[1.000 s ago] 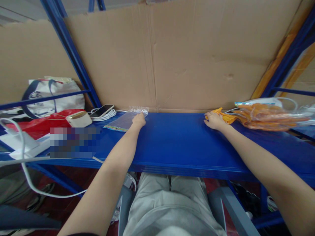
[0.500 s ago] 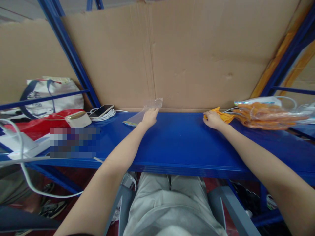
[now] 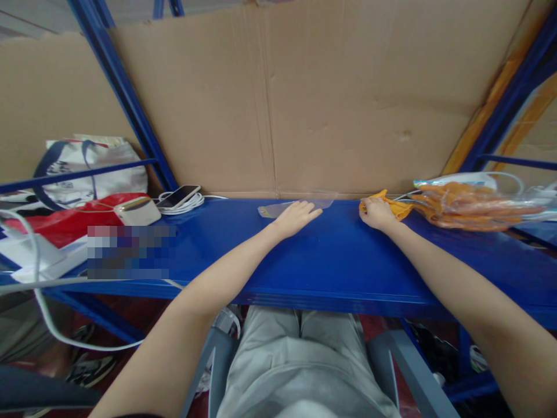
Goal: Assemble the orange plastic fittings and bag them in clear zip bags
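My left hand (image 3: 298, 218) lies over a clear plastic bag (image 3: 270, 209) on the blue tabletop (image 3: 322, 264), close to the cardboard wall. Its fingers are stretched out and somewhat apart, and the bag shows on both sides of the hand. Farther right, my right hand (image 3: 376, 212) has its fingers curled onto a crumpled orange cloth (image 3: 399, 209). Part of the cloth is hidden under that hand. Just right of it lies a larger clear bag with orange material inside (image 3: 472, 206).
A phone (image 3: 179, 197) rests on a coiled white cable (image 3: 186, 205) at the left. Beyond it are a white case (image 3: 138, 212), a red bag (image 3: 65, 223) and a white tote bag (image 3: 108, 171). A cardboard sheet (image 3: 348, 98) stands along the back between blue posts.
My left hand has moved right, drawing the clear plastic bag along, and its fingers have straightened and spread on it. My right hand stays on the orange cloth.
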Available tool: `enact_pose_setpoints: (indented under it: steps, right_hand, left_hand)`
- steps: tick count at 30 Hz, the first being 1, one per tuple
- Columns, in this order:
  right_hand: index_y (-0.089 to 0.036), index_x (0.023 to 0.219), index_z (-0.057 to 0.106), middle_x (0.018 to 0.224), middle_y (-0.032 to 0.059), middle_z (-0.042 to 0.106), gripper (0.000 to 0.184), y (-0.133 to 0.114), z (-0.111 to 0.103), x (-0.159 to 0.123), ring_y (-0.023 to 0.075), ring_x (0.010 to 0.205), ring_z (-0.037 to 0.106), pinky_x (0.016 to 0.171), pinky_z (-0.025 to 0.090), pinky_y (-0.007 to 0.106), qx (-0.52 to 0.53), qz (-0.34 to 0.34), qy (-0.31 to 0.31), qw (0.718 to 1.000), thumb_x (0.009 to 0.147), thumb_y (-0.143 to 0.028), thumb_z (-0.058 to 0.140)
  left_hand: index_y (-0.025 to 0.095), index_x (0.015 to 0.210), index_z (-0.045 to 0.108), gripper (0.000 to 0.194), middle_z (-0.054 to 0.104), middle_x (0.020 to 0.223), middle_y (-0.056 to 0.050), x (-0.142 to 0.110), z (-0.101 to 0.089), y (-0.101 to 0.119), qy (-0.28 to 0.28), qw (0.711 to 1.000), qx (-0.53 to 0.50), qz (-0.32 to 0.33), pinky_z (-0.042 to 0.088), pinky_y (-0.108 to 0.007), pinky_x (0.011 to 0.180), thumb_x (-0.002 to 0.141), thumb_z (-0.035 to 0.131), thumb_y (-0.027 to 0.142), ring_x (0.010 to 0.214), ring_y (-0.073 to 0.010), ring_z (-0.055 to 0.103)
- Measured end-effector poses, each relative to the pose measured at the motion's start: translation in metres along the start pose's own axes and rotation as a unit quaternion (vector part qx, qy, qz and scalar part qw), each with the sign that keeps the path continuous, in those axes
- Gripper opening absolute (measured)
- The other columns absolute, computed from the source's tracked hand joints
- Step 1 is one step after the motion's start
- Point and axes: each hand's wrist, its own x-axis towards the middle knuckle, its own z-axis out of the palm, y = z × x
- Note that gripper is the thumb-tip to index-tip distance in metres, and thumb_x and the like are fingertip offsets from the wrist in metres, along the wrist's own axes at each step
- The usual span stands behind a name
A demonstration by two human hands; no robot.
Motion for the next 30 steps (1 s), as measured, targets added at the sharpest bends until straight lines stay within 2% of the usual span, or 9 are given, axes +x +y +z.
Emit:
enact_pose_setpoints:
  steps: [3, 7, 9, 12, 16, 19, 24, 27, 30]
  right_hand:
    - [-0.01, 0.127, 0.065, 0.125, 0.0186, 0.068, 0.048, 0.009, 0.004, 0.005, 0.0362, 0.119, 0.06, 0.101, 0.045, 0.05, 0.046, -0.008, 0.031, 0.998, 0.088, -0.024, 0.042]
    - [-0.019, 0.108, 0.074, 0.101, 0.0089, 0.077, 0.037, 0.018, 0.014, 0.013, 0.028, 0.093, 0.071, 0.086, 0.052, 0.04, 0.114, -0.025, 0.075, 0.99, 0.086, -0.026, 0.046]
    - [-0.02, 0.102, 0.075, 0.093, 0.0074, 0.078, 0.033, 0.018, 0.018, 0.015, 0.0249, 0.082, 0.071, 0.079, 0.053, 0.036, 0.149, -0.044, 0.093, 0.984, 0.084, -0.026, 0.049]
    - [-0.021, 0.098, 0.076, 0.091, 0.0071, 0.077, 0.029, 0.013, 0.019, 0.014, 0.0225, 0.074, 0.07, 0.072, 0.053, 0.033, 0.18, -0.07, 0.102, 0.976, 0.083, -0.026, 0.052]
    - [-0.02, 0.092, 0.075, 0.09, 0.0078, 0.076, 0.024, 0.008, 0.015, 0.012, 0.0218, 0.076, 0.07, 0.072, 0.053, 0.032, 0.196, -0.087, 0.087, 0.973, 0.082, -0.027, 0.054]
    - [-0.017, 0.091, 0.074, 0.091, 0.0096, 0.076, 0.023, 0.005, 0.01, 0.013, 0.0219, 0.078, 0.07, 0.073, 0.053, 0.031, 0.183, -0.076, 0.057, 0.979, 0.082, -0.026, 0.054]
    - [-0.017, 0.099, 0.075, 0.097, 0.0136, 0.077, 0.031, -0.005, -0.003, 0.008, 0.0288, 0.091, 0.072, 0.079, 0.052, 0.036, 0.063, -0.031, -0.003, 0.998, 0.089, -0.03, 0.049]
    - [-0.015, 0.105, 0.076, 0.103, 0.0177, 0.076, 0.039, -0.012, -0.011, 0.003, 0.0341, 0.099, 0.071, 0.085, 0.05, 0.041, -0.003, -0.031, -0.018, 0.999, 0.093, -0.033, 0.044]
    - [-0.014, 0.111, 0.076, 0.104, 0.0188, 0.076, 0.044, -0.015, -0.014, 0.0, 0.0348, 0.102, 0.07, 0.089, 0.048, 0.043, -0.03, -0.041, -0.023, 0.998, 0.095, -0.034, 0.041]
  left_hand:
    - [0.016, 0.135, 0.053, 0.046, 0.062, 0.117, -0.015, -0.001, 0.0, -0.003, -0.009, 1.0, 0.018, -0.007, 0.041, -0.036, 0.094, 0.094, 0.035, 0.003, 0.113, -0.024, 0.056]
    - [0.014, 0.13, 0.056, 0.044, 0.064, 0.112, -0.014, -0.004, 0.001, -0.011, -0.036, 0.998, 0.035, -0.037, 0.043, -0.035, 0.091, 0.093, 0.036, 0.001, 0.11, -0.0238, 0.058]
    - [0.014, 0.127, 0.058, 0.043, 0.064, 0.112, -0.015, -0.005, 0.002, -0.014, -0.051, 0.996, 0.038, -0.059, 0.044, -0.035, 0.09, 0.092, 0.037, 0.0, 0.111, -0.0241, 0.058]
    - [0.014, 0.127, 0.059, 0.045, 0.064, 0.115, -0.015, -0.008, 0.001, -0.017, -0.068, 0.994, 0.039, -0.082, 0.045, -0.035, 0.091, 0.09, 0.037, -0.001, 0.112, -0.0243, 0.058]
    - [0.014, 0.13, 0.057, 0.05, 0.063, 0.118, -0.015, -0.01, -0.002, -0.016, -0.097, 0.99, 0.03, -0.098, 0.045, -0.035, 0.094, 0.088, 0.036, -0.004, 0.115, -0.0244, 0.058]
    - [0.013, 0.13, 0.057, 0.052, 0.063, 0.119, -0.015, -0.01, -0.006, -0.014, -0.099, 0.989, 0.015, -0.107, 0.045, -0.035, 0.095, 0.085, 0.038, -0.005, 0.117, -0.0248, 0.057]
    - [0.013, 0.129, 0.058, 0.051, 0.062, 0.122, -0.017, -0.011, -0.009, -0.011, -0.104, 0.987, -0.008, -0.123, 0.045, -0.037, 0.096, 0.083, 0.041, -0.003, 0.12, -0.0263, 0.055]
    - [0.013, 0.13, 0.058, 0.049, 0.062, 0.123, -0.017, -0.012, -0.007, -0.012, -0.107, 0.985, -0.02, -0.135, 0.045, -0.037, 0.097, 0.085, 0.042, -0.001, 0.12, -0.0265, 0.056]
    - [0.014, 0.13, 0.058, 0.048, 0.063, 0.123, -0.016, -0.012, -0.005, -0.013, -0.123, 0.982, -0.029, -0.144, 0.047, -0.037, 0.096, 0.087, 0.041, 0.002, 0.118, -0.026, 0.059]
